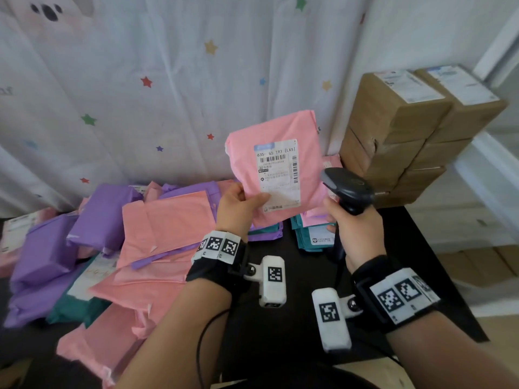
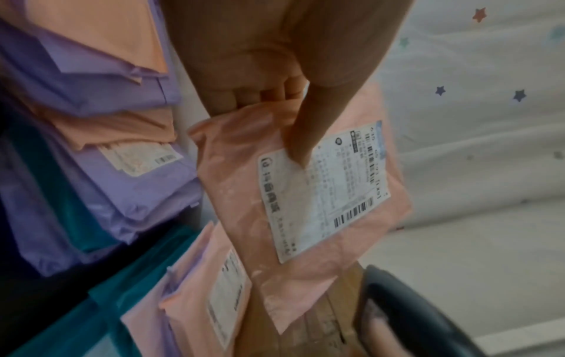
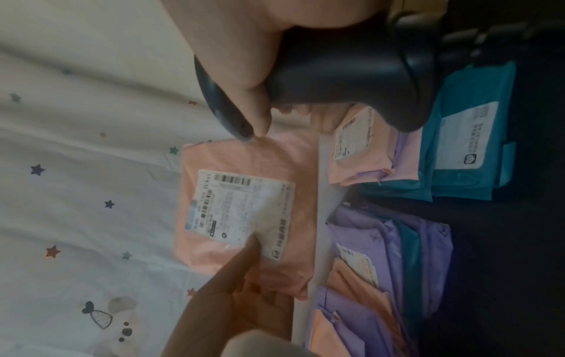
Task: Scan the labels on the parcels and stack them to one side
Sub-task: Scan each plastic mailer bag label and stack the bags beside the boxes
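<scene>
Dark tabletop point(image 1: 280, 327) lies below both hands, under a loose heap of pink, purple and teal parcels point(image 1: 157, 240). Nearest, the right hand point(image 1: 356, 231) has its grip curled round the handle of the black scanner point(image 1: 348, 189), whose head points left at the pink parcel point(image 1: 276, 167). That parcel is raised off the tabletop, just left of the scanner, pinched at its lower edge by the left hand point(image 1: 238, 206), thumb on the corner of the white label point(image 1: 278, 175). To scan well, I would keep the label flat and facing the scanner, thumb clear of the barcodes, and aim at the long code near the top. Beyond the right grip stand stacked cardboard boxes point(image 1: 407, 130) against a star-printed curtain point(image 1: 168, 80). The trigger finger is hidden, and no scan beam is visible.
</scene>
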`<state>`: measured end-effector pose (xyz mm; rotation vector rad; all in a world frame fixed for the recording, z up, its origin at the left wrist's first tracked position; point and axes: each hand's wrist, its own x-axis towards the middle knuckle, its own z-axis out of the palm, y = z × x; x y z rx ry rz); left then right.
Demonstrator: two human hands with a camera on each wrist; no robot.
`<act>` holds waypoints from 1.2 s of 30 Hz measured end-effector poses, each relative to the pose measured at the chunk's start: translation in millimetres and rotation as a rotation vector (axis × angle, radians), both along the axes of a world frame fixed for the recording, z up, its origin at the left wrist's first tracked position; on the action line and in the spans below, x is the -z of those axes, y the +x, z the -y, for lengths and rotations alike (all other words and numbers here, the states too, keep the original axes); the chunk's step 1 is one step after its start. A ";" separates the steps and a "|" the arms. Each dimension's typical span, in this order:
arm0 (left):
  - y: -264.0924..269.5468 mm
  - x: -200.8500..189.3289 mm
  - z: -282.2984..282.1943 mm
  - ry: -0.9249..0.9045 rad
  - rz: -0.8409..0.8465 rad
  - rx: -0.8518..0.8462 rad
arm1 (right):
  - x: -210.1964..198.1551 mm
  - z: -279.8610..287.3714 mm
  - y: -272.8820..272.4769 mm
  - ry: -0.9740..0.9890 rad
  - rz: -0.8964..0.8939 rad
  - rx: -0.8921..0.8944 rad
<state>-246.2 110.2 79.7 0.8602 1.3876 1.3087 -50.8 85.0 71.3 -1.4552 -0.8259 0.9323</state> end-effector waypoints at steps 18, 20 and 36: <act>0.5 4.0 -0.2 -0.025 -0.300 -0.080 | -8.8 10.8 -19.3 0.018 0.131 -0.373; 0.4 4.0 -0.6 -0.029 -0.294 -0.089 | -9.2 11.1 -19.4 0.017 0.129 -0.372; 2.4 15.0 -8.7 -0.095 -0.358 -0.091 | -9.0 6.2 -13.2 0.014 0.117 -0.350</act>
